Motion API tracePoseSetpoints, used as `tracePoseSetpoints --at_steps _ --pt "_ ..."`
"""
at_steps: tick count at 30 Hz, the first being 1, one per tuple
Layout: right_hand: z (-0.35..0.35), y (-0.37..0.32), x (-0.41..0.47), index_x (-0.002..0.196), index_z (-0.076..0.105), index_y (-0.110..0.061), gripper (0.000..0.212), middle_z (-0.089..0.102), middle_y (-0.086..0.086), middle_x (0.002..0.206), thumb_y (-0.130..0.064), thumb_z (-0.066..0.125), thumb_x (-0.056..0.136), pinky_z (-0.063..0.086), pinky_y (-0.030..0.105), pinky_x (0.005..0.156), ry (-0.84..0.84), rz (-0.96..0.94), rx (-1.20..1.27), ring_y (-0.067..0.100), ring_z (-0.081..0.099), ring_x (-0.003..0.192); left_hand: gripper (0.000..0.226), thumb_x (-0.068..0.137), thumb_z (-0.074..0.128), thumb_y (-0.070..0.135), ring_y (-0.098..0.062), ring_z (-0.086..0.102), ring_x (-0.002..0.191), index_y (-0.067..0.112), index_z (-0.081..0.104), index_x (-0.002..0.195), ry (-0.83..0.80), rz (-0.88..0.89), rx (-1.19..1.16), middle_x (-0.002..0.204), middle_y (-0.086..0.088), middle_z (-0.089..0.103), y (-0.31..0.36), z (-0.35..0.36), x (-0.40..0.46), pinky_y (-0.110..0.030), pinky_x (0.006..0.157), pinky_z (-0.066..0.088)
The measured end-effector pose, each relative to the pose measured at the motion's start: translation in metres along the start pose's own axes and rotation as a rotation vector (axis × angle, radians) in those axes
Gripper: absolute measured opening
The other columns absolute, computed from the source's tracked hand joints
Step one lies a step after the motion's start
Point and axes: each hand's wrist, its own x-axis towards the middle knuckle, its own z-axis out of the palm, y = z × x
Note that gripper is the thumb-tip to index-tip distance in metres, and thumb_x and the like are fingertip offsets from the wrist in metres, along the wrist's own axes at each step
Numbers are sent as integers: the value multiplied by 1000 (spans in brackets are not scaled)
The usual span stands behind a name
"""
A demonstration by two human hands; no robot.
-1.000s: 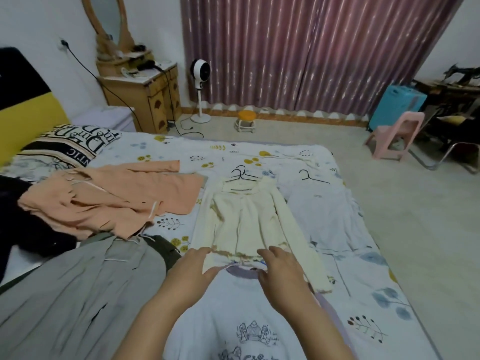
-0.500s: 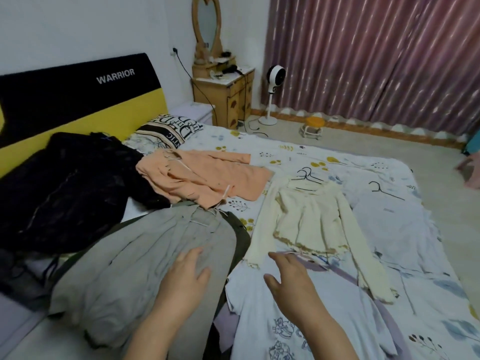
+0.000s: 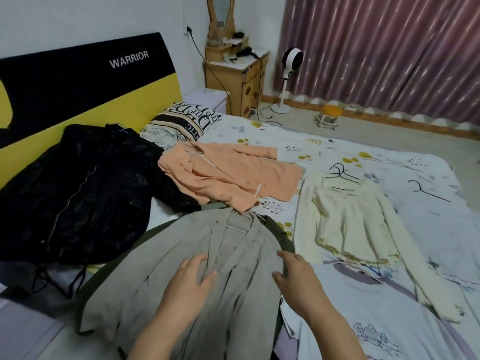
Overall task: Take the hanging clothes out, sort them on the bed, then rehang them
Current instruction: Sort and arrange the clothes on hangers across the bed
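A grey jacket (image 3: 145, 276) on a pale hanger lies spread on the bed in front of me, over a dark green garment (image 3: 281, 237). My left hand (image 3: 189, 284) rests flat on the jacket's front with fingers spread. My right hand (image 3: 298, 279) touches the jacket's right edge, fingers loosely bent. An orange jacket (image 3: 233, 178) lies beyond it, a cream knit top (image 3: 348, 222) on a black hanger to the right, a black garment (image 3: 75, 193) to the left. A white printed shirt (image 3: 368, 323) lies at the near right.
The floral bedsheet (image 3: 363, 152) carries a loose black hanger (image 3: 426, 190). A patterned pillow (image 3: 187, 120) sits by the black and yellow headboard (image 3: 78, 84). Beyond the bed stand a wooden dresser (image 3: 236, 74), a white fan (image 3: 291, 63), a small stool (image 3: 330, 116) and maroon curtains (image 3: 389, 48).
My view has swung left from the cream top to the grey jacket. Both hands left the cream top's hem and moved left onto the grey jacket.
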Motion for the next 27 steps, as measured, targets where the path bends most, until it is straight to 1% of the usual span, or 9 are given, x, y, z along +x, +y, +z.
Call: tracePoseSetpoints --at_steps 5,12,16,20,24,27 --pt "31 -37 41 145 28 -22 51 31 2 148 -28 45 97 32 30 107 -6 73 0 21 30 136 44 94 48 33 -16 44 124 25 39 136 -79 6 6 141 2 38 -30 -29 55 -31 103 38" --pt "53 -44 96 146 28 -21 52 31 3 148 -30 44 97 32 32 108 -65 160 -61 21 32 136 44 95 47 31 -15 42 126 23 37 137 -159 -2 1 141 2 38 -47 -31 116 -30 104 36" --pt "62 -33 138 146 27 -20 52 31 3 149 -29 43 98 30 31 109 -83 183 -80 21 31 136 43 94 48 31 -15 43 125 23 40 135 -197 -42 3 140 1 40 -57 -19 152 -30 104 36" --pt "75 -12 193 146 26 -18 53 31 6 149 -30 44 98 31 31 109 -125 210 -84 23 33 134 44 95 48 29 -15 41 127 22 38 137 -208 -93 43 141 0 38 -63 -4 198 -29 106 34" --pt "94 21 251 145 26 -13 56 34 10 144 -31 46 96 33 31 105 -145 268 -90 26 37 130 46 95 47 29 -16 39 130 21 36 139 -218 -121 143 144 1 36 -67 23 252 -28 107 33" --pt "114 47 292 145 22 -13 60 32 11 145 -29 48 94 34 34 102 -132 311 -66 30 35 131 50 97 42 31 -16 32 134 21 28 143 -252 -119 283 149 2 30 -71 51 295 -29 110 29"
